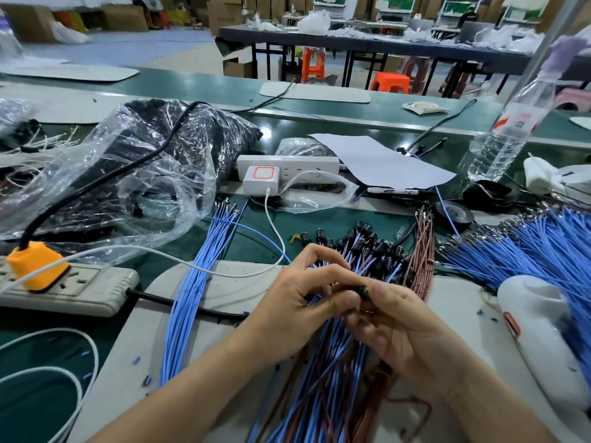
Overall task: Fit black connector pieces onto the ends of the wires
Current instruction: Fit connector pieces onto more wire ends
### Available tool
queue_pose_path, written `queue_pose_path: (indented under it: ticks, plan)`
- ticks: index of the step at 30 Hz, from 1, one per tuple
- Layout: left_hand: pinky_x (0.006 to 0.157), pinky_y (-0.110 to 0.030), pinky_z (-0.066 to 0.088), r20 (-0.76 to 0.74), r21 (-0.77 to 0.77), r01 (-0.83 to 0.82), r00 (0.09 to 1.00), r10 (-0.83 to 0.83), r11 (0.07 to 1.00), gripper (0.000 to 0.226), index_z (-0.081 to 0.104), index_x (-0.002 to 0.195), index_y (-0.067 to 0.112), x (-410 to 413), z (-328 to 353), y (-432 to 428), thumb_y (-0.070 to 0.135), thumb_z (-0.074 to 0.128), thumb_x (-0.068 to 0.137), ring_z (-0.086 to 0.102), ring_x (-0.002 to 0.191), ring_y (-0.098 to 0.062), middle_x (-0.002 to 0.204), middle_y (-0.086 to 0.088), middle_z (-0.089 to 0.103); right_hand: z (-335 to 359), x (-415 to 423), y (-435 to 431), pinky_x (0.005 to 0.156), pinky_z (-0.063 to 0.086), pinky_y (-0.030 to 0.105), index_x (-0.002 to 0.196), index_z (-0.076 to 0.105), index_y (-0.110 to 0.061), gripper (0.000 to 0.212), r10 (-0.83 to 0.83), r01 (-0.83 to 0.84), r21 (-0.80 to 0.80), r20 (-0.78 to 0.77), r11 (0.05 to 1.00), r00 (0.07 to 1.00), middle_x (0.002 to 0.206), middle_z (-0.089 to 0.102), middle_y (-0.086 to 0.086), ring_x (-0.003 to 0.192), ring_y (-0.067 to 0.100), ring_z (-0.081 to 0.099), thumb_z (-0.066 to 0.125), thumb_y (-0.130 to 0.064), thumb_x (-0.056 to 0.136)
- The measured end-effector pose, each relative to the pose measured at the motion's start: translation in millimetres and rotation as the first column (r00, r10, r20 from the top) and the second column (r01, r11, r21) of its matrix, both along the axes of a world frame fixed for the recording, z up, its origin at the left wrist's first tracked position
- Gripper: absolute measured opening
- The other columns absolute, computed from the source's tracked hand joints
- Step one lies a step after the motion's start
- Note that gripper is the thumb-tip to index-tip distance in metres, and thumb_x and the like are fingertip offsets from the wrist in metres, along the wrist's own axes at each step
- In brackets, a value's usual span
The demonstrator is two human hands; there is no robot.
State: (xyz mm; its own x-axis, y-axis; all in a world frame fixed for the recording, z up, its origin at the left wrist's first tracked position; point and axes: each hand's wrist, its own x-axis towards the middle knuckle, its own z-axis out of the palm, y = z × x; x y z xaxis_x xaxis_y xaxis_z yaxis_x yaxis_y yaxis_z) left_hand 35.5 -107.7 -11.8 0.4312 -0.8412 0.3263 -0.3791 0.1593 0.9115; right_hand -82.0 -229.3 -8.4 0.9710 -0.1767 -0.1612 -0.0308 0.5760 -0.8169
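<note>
From my remote seat, both hands meet low in the middle of the view, over a pale work mat [204, 295]. The right hand [406, 324] pinches a black connector piece [363, 290] between thumb and curled fingers. The left hand [297, 302] has its fingers curled too, thumb and forefinger squeezing the ends of the wires [326, 372] right against that piece. The wires, blue and brown mixed, fan out beneath both wrists toward the bottom edge.

Just beyond the knuckles lies a heap of fitted connectors [367, 244], partly hidden by the left fingers. Beside it on the right is a brown wire bundle [423, 247], and further right a wide spread of blue wires [543, 244]. A second blue bundle [198, 282] runs up the left side of the mat, crossed by a white cable [224, 270].

Clutter crowds the green bench: a beige power strip [80, 289] with an orange plug [35, 266], a crumpled plastic bag [144, 161] of dark parts (too blurred to name), a white power strip [287, 162], a sheet of paper [383, 161], a black tape roll [454, 215], a water bottle [508, 132] and a white device [543, 330] close to the right forearm.
</note>
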Motion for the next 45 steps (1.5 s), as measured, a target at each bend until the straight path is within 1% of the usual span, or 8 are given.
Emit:
queue_pose_path:
  ticks: [9, 14, 21, 29, 33, 36, 40, 45]
  plan:
    - [0.077, -0.037, 0.053, 0.078, -0.032, -0.019, 0.997, 0.022, 0.999, 0.031, 0.064, 0.115, 0.035, 0, 0, 3, 0.036, 0.061, 0.084, 0.058, 0.082, -0.026, 0.1, 0.002, 0.055, 2, 2, 0, 0.058, 0.046, 0.014, 0.103, 0.073, -0.001, 0.062, -0.042, 0.047, -0.046, 0.109, 0.998, 0.993, 0.074, 0.06, 0.006, 0.063, 0.006, 0.056, 0.09, -0.04, 0.057]
    - [0.072, -0.013, 0.043, 0.205, 0.049, -0.064, 0.977, 0.052, 0.997, 0.052, 0.058, 0.125, 0.037, -2, 4, 2, 0.009, 0.07, 0.083, 0.053, 0.067, 0.0, 0.087, 0.015, 0.063, 12, -1, -25, 0.052, 0.045, 0.014, 0.089, 0.075, -0.003, 0.047, -0.294, 0.26, 0.189, 0.181, 0.947, 0.939, 0.066, 0.053, 0.001, 0.051, 0.005, 0.048, 0.08, -0.044, 0.067]
    - [0.055, -0.016, 0.047, 0.292, 0.236, -0.244, 0.941, 0.171, 0.941, 0.029, 0.071, 0.106, 0.02, 13, 66, 25, 0.001, 0.065, 0.086, 0.055, 0.049, -0.008, 0.069, 0.001, 0.067, 29, -15, -62, 0.043, 0.039, 0.011, 0.08, 0.072, -0.013, 0.022, -0.64, 0.573, 0.318, 0.167, 0.755, 0.75, 0.059, 0.054, -0.004, 0.045, 0.002, 0.044, 0.055, -0.028, 0.082]
    - [0.064, -0.007, 0.046, 0.174, 0.758, 0.175, 0.874, -0.453, 0.629, 0.046, 0.048, 0.128, 0.055, -35, 110, 85, 0.021, 0.051, 0.096, 0.067, 0.065, -0.002, 0.103, 0.025, 0.065, 13, -11, -54, 0.049, 0.05, 0.011, 0.096, 0.062, -0.002, 0.01, -0.746, 0.738, 0.185, -0.037, 0.648, 0.665, 0.082, 0.062, 0.005, 0.053, 0.005, 0.06, 0.056, -0.009, 0.092]
    - [0.084, -0.009, 0.045, 0.198, 0.864, 0.132, 0.798, -0.569, 0.486, 0.057, 0.016, 0.123, 0.079, -43, 101, 102, 0.041, 0.048, 0.095, 0.061, 0.09, 0.006, 0.12, 0.027, 0.057, 11, -10, -54, 0.053, 0.055, 0.016, 0.099, 0.056, -0.007, 0.011, -0.792, 0.787, 0.1, 0.008, 0.609, 0.611, 0.082, 0.061, 0.009, 0.062, 0.012, 0.064, 0.054, 0.001, 0.092]
    - [0.08, -0.002, 0.039, 0.367, 0.802, -0.085, 0.851, -0.376, 0.591, 0.05, 0.026, 0.13, 0.068, -20, 82, 103, 0.043, 0.05, 0.094, 0.055, 0.089, 0.017, 0.115, 0.027, 0.06, 11, -9, -48, 0.054, 0.054, 0.014, 0.107, 0.059, 0.0, 0.018, -0.696, 0.686, 0.15, 0.023, 0.712, 0.717, 0.1, 0.063, 0.019, 0.071, 0.018, 0.071, 0.054, 0.001, 0.09]
    - [0.085, -0.024, 0.04, 0.792, 0.572, -0.657, 0.599, -0.121, 0.492, 0.027, 0.057, 0.121, 0.023, 45, 49, 91, 0.031, 0.047, 0.096, 0.055, 0.105, -0.015, 0.115, 0.001, 0.06, 9, -4, -41, 0.062, 0.056, 0.017, 0.142, 0.038, 0.001, 0.075, -0.598, 0.597, 0.043, 0.023, 0.801, 0.801, 0.137, 0.049, 0.019, 0.091, 0.025, 0.071, 0.062, -0.009, 0.072]
    - [0.089, -0.035, 0.042, 0.771, 0.572, -0.682, 0.637, -0.013, 0.456, 0.032, 0.057, 0.123, 0.014, 72, 21, 76, 0.013, 0.049, 0.092, 0.052, 0.107, -0.029, 0.113, -0.011, 0.048, 6, -1, -35, 0.069, 0.057, 0.021, 0.15, 0.027, -0.011, 0.085, -0.568, 0.572, -0.13, 0.07, 0.81, 0.82, 0.153, 0.03, 0.011, 0.099, 0.023, 0.069, 0.063, -0.014, 0.073]
